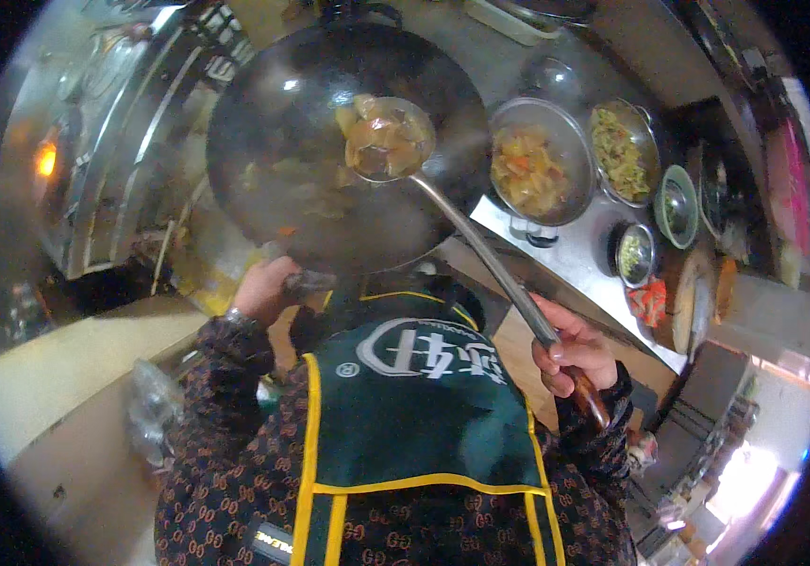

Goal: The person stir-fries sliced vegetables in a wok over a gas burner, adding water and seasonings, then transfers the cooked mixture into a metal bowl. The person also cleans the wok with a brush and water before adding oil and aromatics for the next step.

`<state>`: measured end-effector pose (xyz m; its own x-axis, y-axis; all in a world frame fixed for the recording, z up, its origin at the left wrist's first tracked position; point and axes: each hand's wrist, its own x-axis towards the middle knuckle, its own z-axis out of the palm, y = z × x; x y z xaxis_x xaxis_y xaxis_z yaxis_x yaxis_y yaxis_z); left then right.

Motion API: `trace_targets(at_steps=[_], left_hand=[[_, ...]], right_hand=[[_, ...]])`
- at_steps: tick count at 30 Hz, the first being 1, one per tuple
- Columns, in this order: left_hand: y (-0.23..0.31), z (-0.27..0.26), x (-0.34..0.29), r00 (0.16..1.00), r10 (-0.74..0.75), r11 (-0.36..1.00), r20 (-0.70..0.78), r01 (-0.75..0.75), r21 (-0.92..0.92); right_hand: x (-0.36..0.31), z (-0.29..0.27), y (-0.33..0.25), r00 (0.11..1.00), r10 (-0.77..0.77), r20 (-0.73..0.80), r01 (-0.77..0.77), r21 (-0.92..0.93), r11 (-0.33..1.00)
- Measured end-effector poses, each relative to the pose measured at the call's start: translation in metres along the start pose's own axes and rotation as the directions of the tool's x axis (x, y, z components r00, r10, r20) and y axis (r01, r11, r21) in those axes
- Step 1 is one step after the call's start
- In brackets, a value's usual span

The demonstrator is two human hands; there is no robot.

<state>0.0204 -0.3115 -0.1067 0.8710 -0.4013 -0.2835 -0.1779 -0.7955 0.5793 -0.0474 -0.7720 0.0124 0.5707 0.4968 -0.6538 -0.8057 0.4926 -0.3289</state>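
A large dark wok (329, 231) stands in front of me, with steam over it and some food in its bottom. My left hand (265, 286) is closed at its near left rim, where a greyish handle (310, 281) sticks out. In my right hand (575, 351) is a long metal ladle (480, 243), gripped near its brown wooden end. Over the wok, the ladle's round bowl holds a heap of glossy brownish-orange food pieces (386, 140). Whether the bowl is solid or perforated cannot be made out.
Right of the wok, a metal bowl of cooked orange-brown food (527, 170) stands on the counter. Beyond it are a bowl of yellow-green food (624, 156), a pale green bowl (676, 208) and a small metal bowl (635, 253). At far left, a flame-like orange glow (45, 158) shows.
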Motion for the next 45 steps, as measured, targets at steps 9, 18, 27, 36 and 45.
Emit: trace_targets(at_steps=[9, 18, 27, 36, 45], left_hand=[[-0.019, 0.007, 0.011, 0.998, 0.048, 0.998, -0.029, -0.05, -0.046], [0.013, -0.004, 0.002, 0.994, -0.105, 0.992, -0.028, 0.103, -0.08], [-0.004, 0.007, 0.003, 0.995, -0.073, 0.993, 0.074, 0.079, -0.09], [0.0, 0.012, 0.005, 0.998, -0.066, 0.988, 0.004, 0.066, -0.139], [0.01, 0.004, 0.003, 0.998, -0.039, 0.993, 0.053, 0.045, -0.106]], right_hand=[[-0.045, -0.013, 0.01, 0.794, -0.375, -0.478, 0.099, -0.507, 0.856], [-0.013, -0.029, 0.025, 0.55, -0.75, -0.368, -0.481, -0.873, 0.076], [0.064, 0.025, 0.002, 0.808, -0.57, -0.147, -0.29, -0.942, -0.168], [0.101, 0.041, 0.004, 0.99, 0.106, -0.093, -0.138, -0.478, 0.868], [0.046, 0.014, 0.004, 0.975, 0.203, 0.092, -0.205, 0.017, 0.979]])
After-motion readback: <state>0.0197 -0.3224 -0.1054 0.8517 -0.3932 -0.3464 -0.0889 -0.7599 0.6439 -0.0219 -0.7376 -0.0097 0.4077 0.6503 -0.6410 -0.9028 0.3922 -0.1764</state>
